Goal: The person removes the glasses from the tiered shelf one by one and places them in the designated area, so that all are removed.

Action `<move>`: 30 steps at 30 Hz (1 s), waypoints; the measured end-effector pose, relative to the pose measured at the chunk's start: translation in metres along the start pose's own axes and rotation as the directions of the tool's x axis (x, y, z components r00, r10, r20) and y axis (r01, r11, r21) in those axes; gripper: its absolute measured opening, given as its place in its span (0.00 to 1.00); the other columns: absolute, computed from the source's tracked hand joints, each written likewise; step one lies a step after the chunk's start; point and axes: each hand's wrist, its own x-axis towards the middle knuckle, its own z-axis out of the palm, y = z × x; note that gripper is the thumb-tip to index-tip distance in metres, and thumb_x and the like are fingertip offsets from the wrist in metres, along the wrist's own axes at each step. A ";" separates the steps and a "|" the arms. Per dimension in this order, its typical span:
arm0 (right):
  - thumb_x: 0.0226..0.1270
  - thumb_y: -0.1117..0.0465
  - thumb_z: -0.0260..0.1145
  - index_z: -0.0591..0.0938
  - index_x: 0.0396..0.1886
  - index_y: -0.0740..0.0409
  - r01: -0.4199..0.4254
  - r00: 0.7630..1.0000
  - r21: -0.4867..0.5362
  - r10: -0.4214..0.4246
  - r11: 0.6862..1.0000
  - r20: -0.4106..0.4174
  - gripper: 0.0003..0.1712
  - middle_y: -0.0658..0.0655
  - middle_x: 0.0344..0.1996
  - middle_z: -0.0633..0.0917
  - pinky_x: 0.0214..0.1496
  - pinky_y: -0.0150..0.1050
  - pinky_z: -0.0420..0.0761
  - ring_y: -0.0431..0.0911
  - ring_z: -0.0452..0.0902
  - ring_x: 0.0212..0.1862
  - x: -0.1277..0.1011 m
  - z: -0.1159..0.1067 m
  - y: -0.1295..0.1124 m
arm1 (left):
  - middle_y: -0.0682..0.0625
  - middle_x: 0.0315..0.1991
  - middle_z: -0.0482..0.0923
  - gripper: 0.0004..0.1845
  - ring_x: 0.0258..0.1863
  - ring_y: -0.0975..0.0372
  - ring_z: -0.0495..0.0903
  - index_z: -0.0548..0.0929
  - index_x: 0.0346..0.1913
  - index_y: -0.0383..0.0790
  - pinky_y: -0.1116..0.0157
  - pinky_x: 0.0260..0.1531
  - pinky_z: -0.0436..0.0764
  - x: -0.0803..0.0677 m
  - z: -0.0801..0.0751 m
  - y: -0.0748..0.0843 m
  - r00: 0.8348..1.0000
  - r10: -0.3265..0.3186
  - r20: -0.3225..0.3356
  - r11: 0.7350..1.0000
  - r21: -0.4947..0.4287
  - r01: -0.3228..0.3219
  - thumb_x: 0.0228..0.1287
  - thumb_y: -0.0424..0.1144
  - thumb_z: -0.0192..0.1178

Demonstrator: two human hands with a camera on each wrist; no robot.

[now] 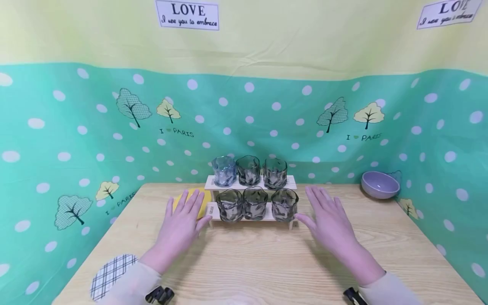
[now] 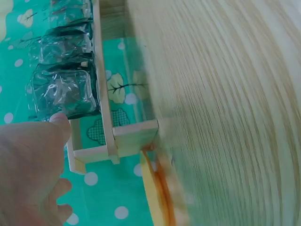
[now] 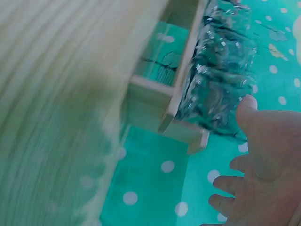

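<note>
A two-tier light wooden stand at the back of the table carries wavy drinking glasses, three per tier. On the upper tier stand a bluish glass and two grey ones; the lower tier holds three grey glasses. My left hand is spread out to the left of the stand, palm down. To the right, my right hand has straight fingers and the thumb pointing toward the stand. In the wrist views each thumb appears close to an end glass; contact cannot be told. Neither hand holds anything.
Partly hidden behind my left hand is a yellow round flat thing. A checked round mat lies under the left forearm. At the back right corner sits a purple bowl. Dotted green cloth hangs around the wooden table.
</note>
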 end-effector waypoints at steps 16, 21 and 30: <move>0.82 0.33 0.63 0.53 0.92 0.54 0.011 1.000 0.138 -0.014 0.990 0.022 0.54 0.66 0.87 0.59 0.87 0.68 0.43 0.69 0.54 0.85 0.019 0.008 -0.024 | 0.37 0.86 0.58 0.40 0.86 0.35 0.52 0.60 0.87 0.35 0.29 0.82 0.44 0.001 0.027 -0.002 0.998 -0.067 0.006 0.973 -0.219 0.067 0.88 0.56 0.55; 0.81 0.35 0.67 0.53 0.93 0.51 -0.012 0.999 0.164 0.006 0.986 0.037 0.54 0.68 0.85 0.62 0.87 0.68 0.47 0.71 0.57 0.84 0.021 0.013 -0.026 | 0.35 0.84 0.60 0.39 0.84 0.33 0.55 0.63 0.86 0.33 0.30 0.82 0.48 0.002 0.033 0.002 0.997 -0.063 0.039 0.961 -0.267 0.071 0.88 0.56 0.55; 0.79 0.33 0.68 0.51 0.94 0.45 -0.084 0.995 0.220 0.070 0.972 0.072 0.57 0.71 0.85 0.61 0.74 0.79 0.66 0.73 0.61 0.82 0.021 0.018 -0.029 | 0.35 0.83 0.65 0.38 0.84 0.34 0.57 0.62 0.87 0.36 0.31 0.82 0.51 0.005 0.047 0.004 0.991 -0.082 0.102 0.937 -0.330 0.112 0.87 0.54 0.57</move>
